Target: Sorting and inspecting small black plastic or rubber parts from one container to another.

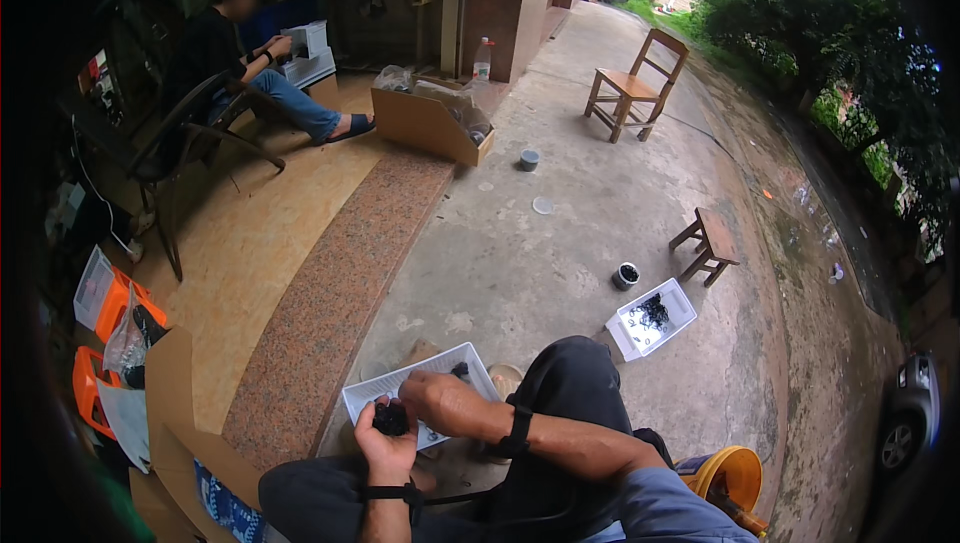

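My left hand (pixel 384 450) is turned palm up, its fingers curled around a clump of small black pieces (pixel 391 419). Close beside it, my right hand (pixel 446 404) is held palm down with its fingers drawn together. Its fingertips are hidden, so I cannot make out what they hold. Both hands are over a white ribbed tray (pixel 474 356) in front of my knees. A few dark pieces (pixel 460 370) lie in that tray, partly behind my right hand.
Ahead to the right are a white bin (pixel 683 318) of black rings, a small tub (pixel 626 276), a wooden stool (pixel 711 243) and a wooden chair (pixel 632 86). A yellow bucket (pixel 735 468) stands by my right side. A seated person (pixel 215 63) works beyond a cardboard box (pixel 425 123).
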A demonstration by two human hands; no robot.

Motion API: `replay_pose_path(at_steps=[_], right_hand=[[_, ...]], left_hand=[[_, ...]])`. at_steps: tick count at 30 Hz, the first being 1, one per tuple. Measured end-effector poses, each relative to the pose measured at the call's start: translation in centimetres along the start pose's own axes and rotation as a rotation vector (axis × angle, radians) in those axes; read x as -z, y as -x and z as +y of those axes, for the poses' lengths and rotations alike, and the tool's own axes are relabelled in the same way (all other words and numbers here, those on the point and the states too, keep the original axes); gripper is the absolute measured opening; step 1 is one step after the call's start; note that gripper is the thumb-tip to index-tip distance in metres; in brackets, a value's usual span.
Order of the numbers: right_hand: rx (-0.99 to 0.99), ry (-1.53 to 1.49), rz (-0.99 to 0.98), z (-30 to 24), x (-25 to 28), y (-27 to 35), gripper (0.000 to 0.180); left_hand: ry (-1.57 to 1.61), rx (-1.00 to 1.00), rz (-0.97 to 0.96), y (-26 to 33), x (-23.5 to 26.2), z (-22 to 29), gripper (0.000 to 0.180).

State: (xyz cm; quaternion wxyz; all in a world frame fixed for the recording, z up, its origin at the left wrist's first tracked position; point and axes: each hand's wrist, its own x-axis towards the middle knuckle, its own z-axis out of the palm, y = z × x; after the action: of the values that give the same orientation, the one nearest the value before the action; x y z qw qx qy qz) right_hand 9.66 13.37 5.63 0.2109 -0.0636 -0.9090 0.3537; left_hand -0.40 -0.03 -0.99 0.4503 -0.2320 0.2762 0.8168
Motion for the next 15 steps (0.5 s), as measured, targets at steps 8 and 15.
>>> replay_pose_path(at_steps=[8, 15], right_hand=[[0.237, 0.074, -0.068, -0.6, -3.9, 1.5, 0.035], [0.223, 0.216, -0.174, -1.0, -4.4, 1.4, 0.031]], left_hand=[[-0.088, 0.016, -0.130, 0.1, -0.3, -0.5, 0.027], [-0.069, 0.032, -0.121, 0.0, 0.2, -0.5, 0.024]])
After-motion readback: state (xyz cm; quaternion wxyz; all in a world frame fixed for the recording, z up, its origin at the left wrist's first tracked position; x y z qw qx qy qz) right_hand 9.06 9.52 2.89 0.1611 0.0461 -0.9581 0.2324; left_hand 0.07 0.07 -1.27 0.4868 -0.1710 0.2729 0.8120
